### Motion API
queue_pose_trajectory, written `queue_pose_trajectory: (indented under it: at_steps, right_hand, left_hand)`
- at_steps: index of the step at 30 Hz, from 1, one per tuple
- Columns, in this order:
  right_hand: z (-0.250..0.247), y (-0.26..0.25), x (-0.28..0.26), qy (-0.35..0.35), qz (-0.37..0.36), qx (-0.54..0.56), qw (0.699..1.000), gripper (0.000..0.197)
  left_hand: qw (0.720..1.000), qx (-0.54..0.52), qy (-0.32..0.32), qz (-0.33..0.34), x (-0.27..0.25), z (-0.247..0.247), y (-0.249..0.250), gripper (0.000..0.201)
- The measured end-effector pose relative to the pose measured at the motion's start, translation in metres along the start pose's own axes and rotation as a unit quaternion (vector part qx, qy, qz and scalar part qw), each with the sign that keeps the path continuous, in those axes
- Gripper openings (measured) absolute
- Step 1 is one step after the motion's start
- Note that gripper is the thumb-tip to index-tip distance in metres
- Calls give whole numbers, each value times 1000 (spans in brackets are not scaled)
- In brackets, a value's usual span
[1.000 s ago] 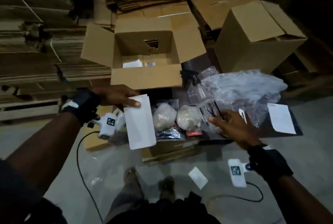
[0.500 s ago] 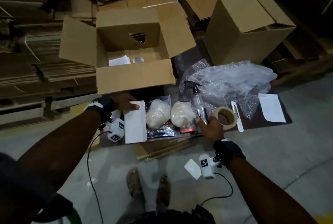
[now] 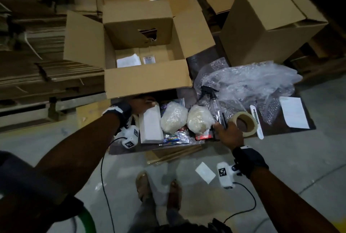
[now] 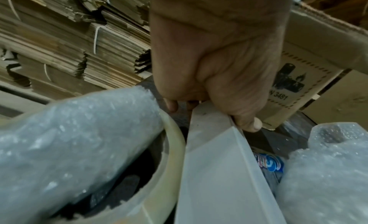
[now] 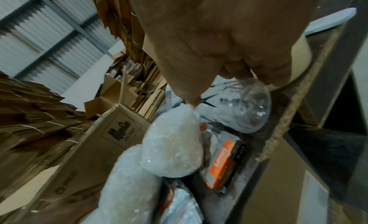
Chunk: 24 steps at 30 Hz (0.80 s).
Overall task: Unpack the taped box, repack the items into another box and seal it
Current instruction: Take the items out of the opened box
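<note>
The open box [image 3: 148,83] stands at the back of the low dark desk [image 3: 307,129], flaps spread, with two small slips lying on its floor; a second, upright box [image 3: 265,26] stands to its right. Both look light and stiff, best taken by the walls, since the flaps will fold. One crumpled sheet of bubble wrap [image 3: 249,84] lies right of the open box: soft, nearly weightless, easy to bunch anywhere. Two bubble-wrapped bundles [image 3: 173,117] sit side by side near the desk's front edge, likely fragile inside, so cup each one from below. One flat white carton [image 3: 150,127] lies left of them. The left hand [image 3: 142,102] holds the carton's far end, thumb on one face, fingers curled behind; it seems light and rigid, safe to lift by that end. There are two rolls of tape: one [image 3: 243,123] by the right hand, another [image 4: 171,148] beside the carton. One clear spray bottle [image 3: 215,105] lies between bundle and roll: smooth, slippery, better gripped round the body than the trigger. The right hand [image 3: 227,135] rests on its base with fingers bent over it, though I cannot tell if that grip has closed. One small orange packet [image 5: 223,162] lies beneath
</note>
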State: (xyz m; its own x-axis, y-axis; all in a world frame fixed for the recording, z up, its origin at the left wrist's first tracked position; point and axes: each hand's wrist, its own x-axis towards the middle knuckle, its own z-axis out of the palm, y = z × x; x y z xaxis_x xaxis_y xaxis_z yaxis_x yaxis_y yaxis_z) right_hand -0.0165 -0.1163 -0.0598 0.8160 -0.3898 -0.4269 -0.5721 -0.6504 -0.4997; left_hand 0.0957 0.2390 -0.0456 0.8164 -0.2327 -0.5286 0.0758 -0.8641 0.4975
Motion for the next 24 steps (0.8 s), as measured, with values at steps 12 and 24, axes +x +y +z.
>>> queue_pose_trajectory:
  at_steps: [12, 24]
  right_hand:
    - [-52, -82, -48, 84, -235, 76, 965, 64]
    - [-64, -288, -35, 1, -392, 14, 920, 53]
  left_hand:
    - [995, 68, 36, 61, -99, -20, 25, 52]
    - [972, 17, 205, 110, -107, -179, 32, 35]
